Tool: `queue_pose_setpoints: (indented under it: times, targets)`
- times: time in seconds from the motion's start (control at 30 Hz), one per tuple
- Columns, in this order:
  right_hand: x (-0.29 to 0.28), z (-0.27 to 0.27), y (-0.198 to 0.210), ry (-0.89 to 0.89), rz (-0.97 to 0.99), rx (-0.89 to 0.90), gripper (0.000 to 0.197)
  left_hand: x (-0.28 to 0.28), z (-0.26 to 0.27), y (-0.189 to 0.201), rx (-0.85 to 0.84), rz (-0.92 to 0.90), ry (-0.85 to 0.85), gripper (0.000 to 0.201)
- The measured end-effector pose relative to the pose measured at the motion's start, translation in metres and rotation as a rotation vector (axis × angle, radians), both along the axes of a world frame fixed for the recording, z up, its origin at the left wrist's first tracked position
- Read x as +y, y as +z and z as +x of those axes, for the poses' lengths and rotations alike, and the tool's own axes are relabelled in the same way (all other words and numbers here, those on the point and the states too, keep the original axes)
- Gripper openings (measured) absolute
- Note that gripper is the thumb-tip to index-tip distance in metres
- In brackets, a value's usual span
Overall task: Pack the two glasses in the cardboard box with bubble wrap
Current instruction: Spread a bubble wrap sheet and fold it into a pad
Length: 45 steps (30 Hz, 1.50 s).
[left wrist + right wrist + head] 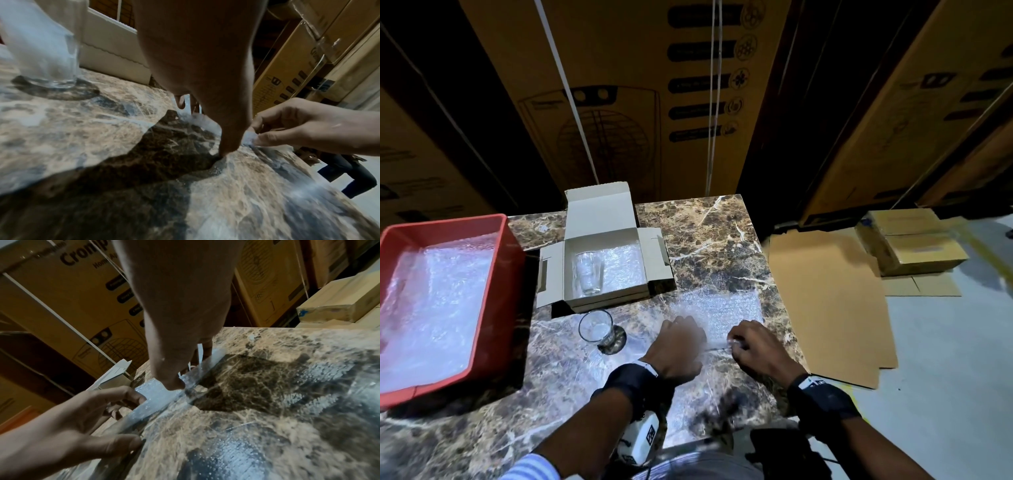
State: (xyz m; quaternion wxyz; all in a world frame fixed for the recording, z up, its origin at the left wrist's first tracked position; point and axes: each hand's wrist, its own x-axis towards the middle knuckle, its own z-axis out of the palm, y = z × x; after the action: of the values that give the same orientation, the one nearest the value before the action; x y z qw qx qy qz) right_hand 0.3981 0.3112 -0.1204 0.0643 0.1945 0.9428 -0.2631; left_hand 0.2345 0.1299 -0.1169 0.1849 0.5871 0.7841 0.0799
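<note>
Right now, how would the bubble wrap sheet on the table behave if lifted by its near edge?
Probably floppy: the bubble wrap lies thin and flat, its edge bending where the right hand pinches it. Likely very light, so it may slide on the glossy table.

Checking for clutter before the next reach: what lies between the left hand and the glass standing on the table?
Only bare marble table lies between the left hand and the glass, as the head view shows.

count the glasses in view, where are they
2. One glass lies inside the open cardboard box; the other stands upright on the table just in front of it.
</note>
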Motion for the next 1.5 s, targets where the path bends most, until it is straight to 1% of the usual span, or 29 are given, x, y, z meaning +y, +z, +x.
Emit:
queue_pose_setpoints:
  times: [0.13, 0.27, 0.3, 0.4, 0.43, 0.47, 0.53, 0.57, 0.63, 0.67, 0.73, 0.8, 0.87, 0.93, 0.97, 1.03, 1.1, 1.13, 1.2, 1.27, 1.33, 1.5]
  targets:
    - [-0.004, 0.004, 0.009, 0.022, 0.0, 0.013, 0.018, -0.004, -0.003, 0.004, 0.049, 0.055, 0.026, 0.028]
    - [-0.007, 0.016, 0.012, 0.037, -0.091, 0.013, 0.023, -0.014, -0.008, 0.005, -0.026, 0.107, 0.085, 0.021]
    - [-0.006, 0.02, 0.012, 0.039, -0.104, -0.003, 0.029, -0.016, -0.009, 0.005, -0.066, 0.127, 0.11, 0.02]
    - [0.0, 0.03, 0.006, 0.032, -0.124, -0.085, 0.057, -0.022, -0.012, 0.008, -0.168, 0.168, 0.173, 0.018]
    - [0.0, 0.032, 0.005, 0.008, -0.143, -0.085, 0.059, -0.023, -0.014, 0.01, -0.191, 0.181, 0.193, 0.016]
    - [0.002, 0.034, 0.004, -0.038, -0.161, -0.059, 0.053, -0.024, -0.015, 0.011, -0.212, 0.193, 0.211, 0.013]
    - [0.002, 0.037, 0.006, -0.177, -0.242, 0.022, 0.034, -0.026, -0.019, 0.012, -0.262, 0.207, 0.228, 0.007]
    - [0.002, 0.039, 0.008, -0.249, -0.336, 0.05, 0.027, -0.027, -0.02, 0.013, -0.305, 0.214, 0.242, 0.005]
    - [0.002, 0.041, 0.007, -0.387, -0.618, 0.113, 0.01, -0.028, -0.02, 0.016, -0.455, 0.229, 0.299, 0.004]
    - [0.002, 0.042, 0.008, -0.447, -0.726, 0.154, 0.01, -0.029, -0.018, 0.017, -0.541, 0.245, 0.338, 0.006]
    - [0.005, 0.041, 0.006, -0.531, -0.794, 0.216, 0.017, -0.029, -0.015, 0.018, -0.667, 0.289, 0.4, 0.01]
    - [0.008, 0.038, 0.002, -0.562, -0.782, 0.249, 0.014, -0.029, -0.015, 0.016, -0.677, 0.322, 0.418, 0.015]
    - [0.012, 0.034, -0.003, -0.579, -0.738, 0.271, 0.011, -0.027, -0.018, 0.01, -0.671, 0.31, 0.434, 0.021]
    - [0.016, 0.029, -0.011, -0.605, -0.701, 0.293, 0.01, -0.023, -0.022, 0.004, -0.651, 0.293, 0.47, 0.033]
    - [0.017, 0.026, -0.013, -0.625, -0.683, 0.295, 0.01, -0.022, -0.024, 0.002, -0.639, 0.286, 0.489, 0.04]
    - [0.019, 0.022, -0.013, -0.636, -0.632, 0.275, 0.012, -0.018, -0.026, 0.002, -0.672, 0.286, 0.499, 0.053]
    - [0.021, 0.02, -0.01, -0.621, -0.576, 0.25, 0.015, -0.016, -0.029, -0.001, -0.701, 0.295, 0.495, 0.06]
    - [0.022, 0.019, -0.009, -0.619, -0.552, 0.244, 0.016, -0.015, -0.031, -0.002, -0.689, 0.296, 0.495, 0.063]
    - [0.023, 0.017, -0.01, -0.624, -0.511, 0.231, 0.019, -0.013, -0.036, -0.009, -0.672, 0.291, 0.519, 0.064]
    - [0.023, 0.014, -0.012, -0.635, -0.483, 0.222, 0.02, -0.01, -0.038, -0.013, -0.672, 0.281, 0.555, 0.059]
    - [0.023, 0.013, -0.014, -0.635, -0.463, 0.216, 0.022, -0.006, -0.038, -0.011, -0.64, 0.279, 0.556, 0.055]
    - [0.023, 0.012, -0.02, -0.658, -0.411, 0.23, 0.026, -0.003, -0.04, -0.017, -0.561, 0.219, 0.528, 0.068]
